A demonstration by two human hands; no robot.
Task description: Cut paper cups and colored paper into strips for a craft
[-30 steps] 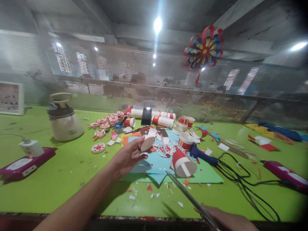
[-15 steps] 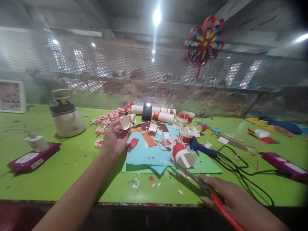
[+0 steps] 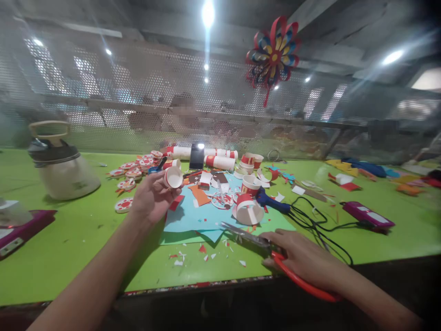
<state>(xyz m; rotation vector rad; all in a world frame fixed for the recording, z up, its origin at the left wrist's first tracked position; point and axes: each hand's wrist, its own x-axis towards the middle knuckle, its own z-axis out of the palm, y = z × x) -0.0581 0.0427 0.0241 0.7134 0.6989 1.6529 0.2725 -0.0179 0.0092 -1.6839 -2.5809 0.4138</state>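
Observation:
Between the fingers of my left hand [image 3: 151, 197] is a small paper cup [image 3: 173, 177], its open mouth facing me. My right hand [image 3: 296, 252] grips a pair of scissors [image 3: 245, 234] with red handles, blades pointing left over the table's front part. Just beyond the blades a cut red-and-white paper cup [image 3: 247, 210] lies on its side. Light blue paper [image 3: 193, 217] spreads under it, strewn with cut scraps such as an orange piece [image 3: 200, 195]. Behind my left hand lie several round red-and-white paper pieces [image 3: 133, 172].
A blue-handled tool [image 3: 274, 201] with a black cord lies right of the cups. Purple power strips [image 3: 368, 215] sit at both sides. A large jug [image 3: 65, 165] stands at left. A phone [image 3: 196, 156] and stacked cups [image 3: 220, 162] are at the back. A paper flower [image 3: 274, 57] hangs above.
The view has turned to the right, so things on the table appear farther left. Both hands keep their hold on the paper cup and the scissors.

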